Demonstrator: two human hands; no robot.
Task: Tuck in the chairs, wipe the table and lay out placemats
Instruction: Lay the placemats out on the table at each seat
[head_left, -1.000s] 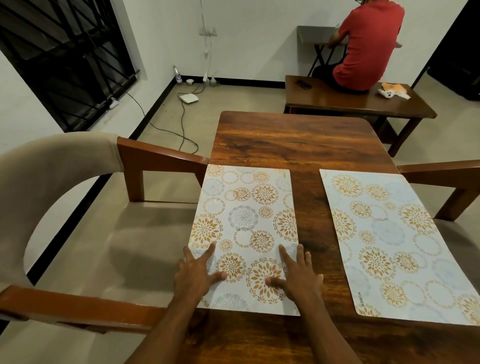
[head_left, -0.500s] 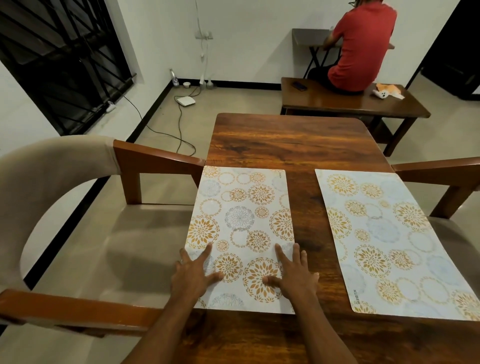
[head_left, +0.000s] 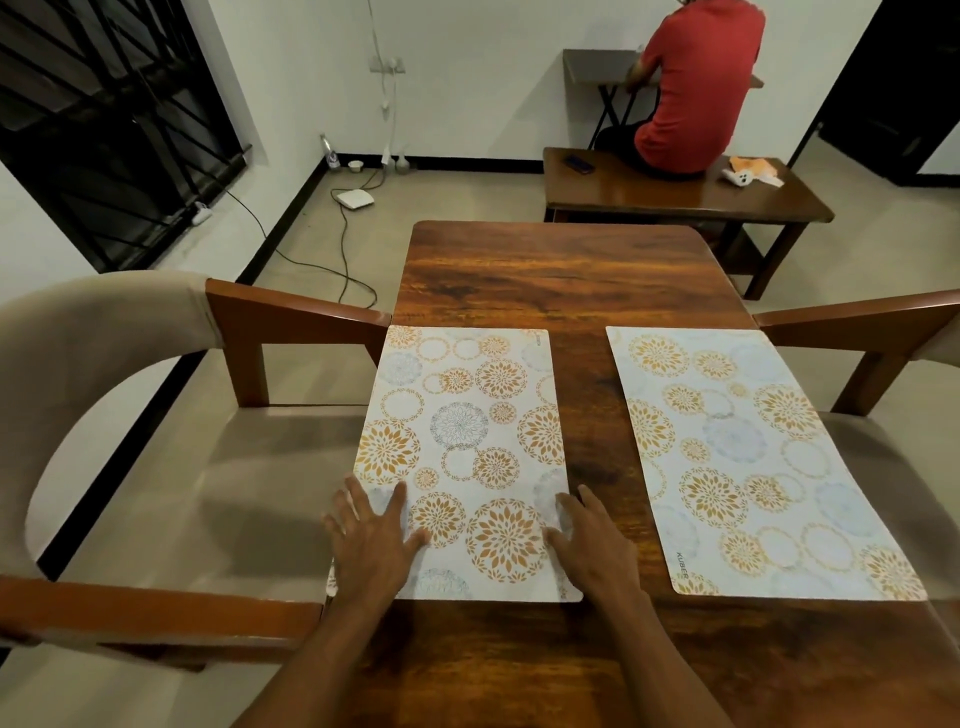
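Your left hand (head_left: 371, 540) lies flat with its fingers spread wide, holding nothing. It rests on the near left corner of the placemat (head_left: 467, 441), and its outer fingers reach over the mat's left edge. Your right hand (head_left: 592, 551) is also open and flat. It straddles the mat's near right edge, with the thumb on the pattern and the other fingers on or just over the bare wood.

The placemat stretches away from your fingertips between both hands, lying flat on the worktop (head_left: 545, 270). Its left edge runs along the worktop's left side. A second placemat (head_left: 743, 457) lies to the right of your right hand, apart from it, with a strip of wood between the two mats.

A chair (head_left: 104, 338) stands just outside your left hand, its arm meeting the worktop's edge. The arm of the other chair (head_left: 857, 322) shows beyond the second mat. Far past your fingertips a person (head_left: 696, 88) in a red shirt sits with their back turned.
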